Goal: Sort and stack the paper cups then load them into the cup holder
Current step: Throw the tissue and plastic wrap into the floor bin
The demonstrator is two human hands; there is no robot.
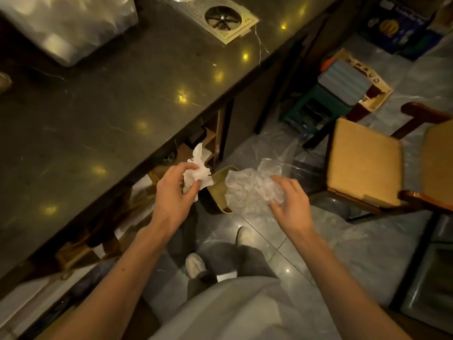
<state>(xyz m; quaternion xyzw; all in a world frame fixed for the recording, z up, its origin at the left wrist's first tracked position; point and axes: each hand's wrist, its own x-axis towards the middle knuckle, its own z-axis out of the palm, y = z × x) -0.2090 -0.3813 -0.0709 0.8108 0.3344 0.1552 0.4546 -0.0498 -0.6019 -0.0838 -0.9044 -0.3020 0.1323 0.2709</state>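
1. Our left hand (171, 192) grips a crumpled tissue (197, 174).
2. Our right hand (290, 201) clutches a clear plastic bag (252, 190) at three o'clock of the tissue.
3. We see no paper cups; a bin (219, 190) sits below, between both hands.

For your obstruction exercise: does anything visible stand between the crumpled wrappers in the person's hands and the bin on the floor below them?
Nothing visible does. The left hand holds crumpled white paper, the right hand clear plastic wrap, both directly above the open olive bin. No cups or holder are visible.
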